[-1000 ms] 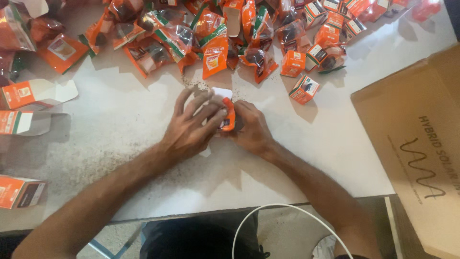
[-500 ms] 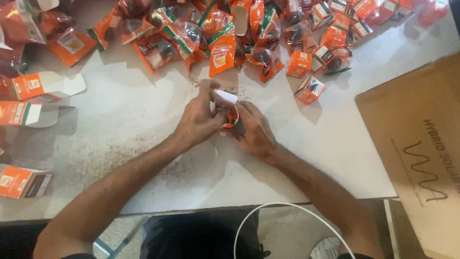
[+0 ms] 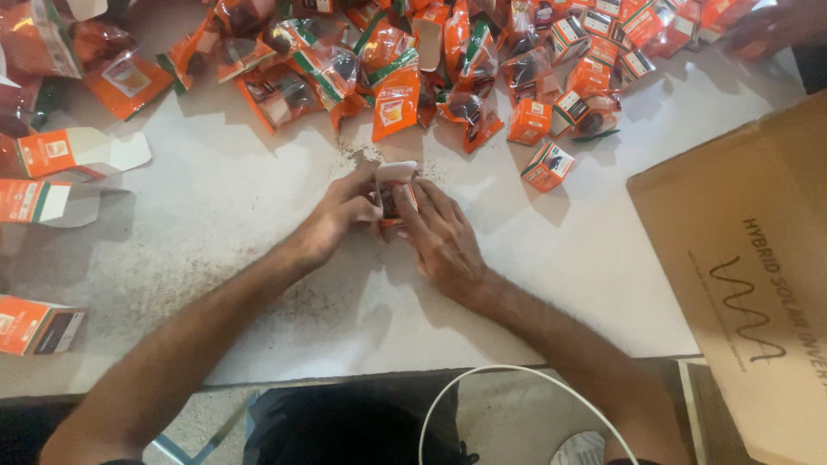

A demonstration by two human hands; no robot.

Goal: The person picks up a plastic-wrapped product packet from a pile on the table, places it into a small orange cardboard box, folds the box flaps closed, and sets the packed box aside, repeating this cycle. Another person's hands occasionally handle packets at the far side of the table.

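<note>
Head view: both hands on one small carton at table centre

Head camera looked straight down on a white tabletop [image 3: 215, 258], speckled with dark grit around the middle. Both bare forearms reached in from the lower edge and met at the centre.

Left hand [image 3: 340, 220] gripped the left side of a small orange-and-white cardboard carton [image 3: 394, 191], thumb and fingers pinched on its edge. Right hand [image 3: 444, 241] grasped the same carton from the right, fingertips [image 3: 412, 207] pressed on its face and lower corner. Carton stood just off the tabletop between the two hands, its white top flap open and turned up toward the far side; something dark showed inside, too small to identify.

Beyond the hands, a heap of orange plastic pouches and matching small cartons [image 3: 413, 69] ran along the far edge of the table. One loose orange carton [image 3: 548, 165] lay apart, to the right of the hands. Flat unfolded orange-and-white carton blanks [image 3: 73, 151] lay on the left side, and one assembled orange box [image 3: 39, 325] sat near the lower-left edge.

Large brown corrugated cardboard box [image 3: 741, 284] filled the right side, well apart from the hands. White cable loop [image 3: 482, 379] curved below the table edge. Another person's hand [image 3: 775, 30] showed at the far right corner, blurred.
</note>
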